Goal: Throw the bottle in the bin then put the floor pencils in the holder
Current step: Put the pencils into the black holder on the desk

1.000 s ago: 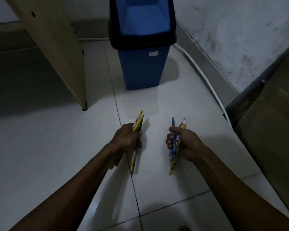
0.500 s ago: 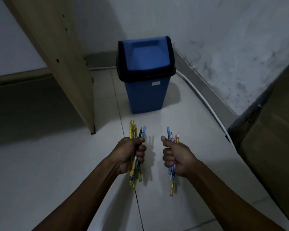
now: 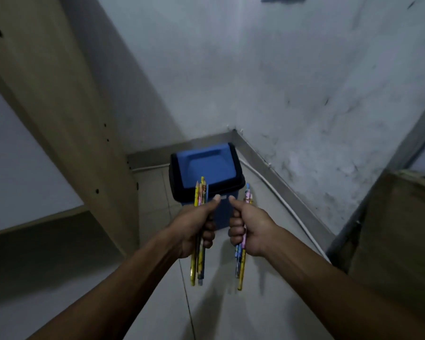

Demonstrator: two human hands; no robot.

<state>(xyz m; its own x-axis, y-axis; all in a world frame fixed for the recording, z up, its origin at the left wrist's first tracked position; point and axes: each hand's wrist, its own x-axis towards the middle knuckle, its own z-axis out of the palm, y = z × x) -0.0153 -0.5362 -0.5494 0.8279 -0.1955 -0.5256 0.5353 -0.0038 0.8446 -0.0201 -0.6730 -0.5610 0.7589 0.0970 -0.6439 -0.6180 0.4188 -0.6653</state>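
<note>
Pencils (image 3: 199, 231) fisted upright in left hand (image 3: 194, 229) and right hand (image 3: 249, 231); keep bundles square, tips level, for holder.

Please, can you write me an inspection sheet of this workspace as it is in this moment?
Surface: pale tiled floor, bare where visible.
Job's things: blue bin with lid closed, in the corner; left pencil bunch; right pencil bunch; bottle and holder not seen.
Clutter: nothing seen.
Hands: left hand and right hand, each closed on its bunch.
Cables: white cable along the wall base.
Surroundings: wooden panel left, stained wall, cardboard box right.
</note>
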